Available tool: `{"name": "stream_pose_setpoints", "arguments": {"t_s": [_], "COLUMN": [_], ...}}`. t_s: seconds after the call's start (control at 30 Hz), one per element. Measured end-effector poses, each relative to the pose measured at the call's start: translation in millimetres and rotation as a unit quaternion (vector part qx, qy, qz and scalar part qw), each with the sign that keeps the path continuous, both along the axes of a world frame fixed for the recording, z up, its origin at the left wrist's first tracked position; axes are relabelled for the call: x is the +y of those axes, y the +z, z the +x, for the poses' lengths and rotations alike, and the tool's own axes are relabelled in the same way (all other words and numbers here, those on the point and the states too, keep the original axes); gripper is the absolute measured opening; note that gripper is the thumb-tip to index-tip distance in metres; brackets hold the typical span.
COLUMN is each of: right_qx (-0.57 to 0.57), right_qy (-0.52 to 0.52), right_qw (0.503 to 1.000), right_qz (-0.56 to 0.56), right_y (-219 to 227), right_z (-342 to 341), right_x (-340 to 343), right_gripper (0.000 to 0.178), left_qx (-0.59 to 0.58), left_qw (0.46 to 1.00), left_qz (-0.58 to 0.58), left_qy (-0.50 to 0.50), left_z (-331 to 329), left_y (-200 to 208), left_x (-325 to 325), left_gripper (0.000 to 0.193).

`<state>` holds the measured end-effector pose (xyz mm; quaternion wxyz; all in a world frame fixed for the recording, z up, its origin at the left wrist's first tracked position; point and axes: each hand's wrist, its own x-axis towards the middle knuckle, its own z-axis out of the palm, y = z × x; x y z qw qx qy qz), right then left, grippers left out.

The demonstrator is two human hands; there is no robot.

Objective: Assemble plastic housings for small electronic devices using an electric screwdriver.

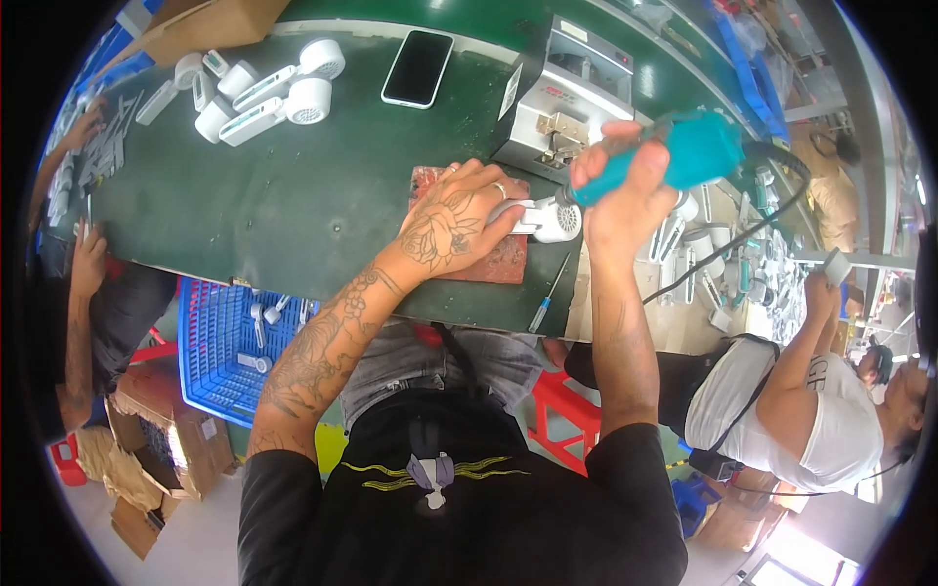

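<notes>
A green workbench (274,200) spans the scene, with a co-worker in a white shirt (762,410) seated off its right end. Below the bench's front edge sits a blue plastic basket (202,337) with a few white pieces inside. At the far side stands a boxy metal benchtop machine (528,109), and a cluster of white handsets (256,93) with round heads lies at the upper left. The person's right hand (625,186) is wrapped firmly around a teal power screwdriver (684,156), its black cable (728,244) looping away to the right. The tattooed left hand (454,220) lies palm down across a red board (493,269), thumb and fingers pinching the handle of a single white handset (559,223). That handset rests at the board's right side, its round perforated head reaching past the edge, directly beneath the driver's tip; whether the tip touches it cannot be told. A dark-screened smartphone (418,68) lies flat near the far edge, well apart from both hands. Right of the board lies a slim hand screwdriver (549,295), its blue handle toward the person. A ring (500,188) circles one left finger.
</notes>
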<state>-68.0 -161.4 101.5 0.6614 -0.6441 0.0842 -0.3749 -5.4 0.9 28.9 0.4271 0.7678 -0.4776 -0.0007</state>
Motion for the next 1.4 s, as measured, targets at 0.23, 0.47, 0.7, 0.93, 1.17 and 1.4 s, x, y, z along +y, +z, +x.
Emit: {"name": "stream_pose_setpoints", "arguments": {"t_s": [0.23,0.47,0.7,0.93,1.17,1.4], "right_qx": [0.013,0.018,-0.002,-0.072,-0.173,-0.021], "right_qy": [0.020,0.024,0.053,0.056,0.003,-0.065], "right_qw": [0.999,1.000,0.999,0.982,0.984,0.994], "right_qz": [-0.032,-0.003,0.004,0.165,0.048,0.081], "right_y": [-15.2,-34.1,-35.9,-44.0,-6.2,-30.8], "right_z": [-18.3,-19.7,-15.8,-38.1,-119.4,-145.7], "right_x": [12.4,12.6,15.9,5.2,21.3,29.1], "right_gripper": [0.067,0.061,0.055,0.061,0.073,0.073], "left_qx": [0.025,0.022,0.003,-0.202,-0.210,-0.206], "left_qw": [0.998,0.999,1.000,0.978,0.966,0.933], "left_qz": [0.049,0.027,0.016,0.034,0.150,0.102], "left_qy": [-0.007,-0.006,0.001,-0.044,0.025,0.278], "left_z": [-0.1,-1.0,0.9,-13.7,21.6,72.0], "left_y": [-7.5,-1.9,-3.1,-0.9,10.7,40.5], "left_x": [2.5,0.8,2.4,9.9,110.6,212.2], "left_gripper": [0.030,0.026,0.026,0.035,0.031,0.044]}}
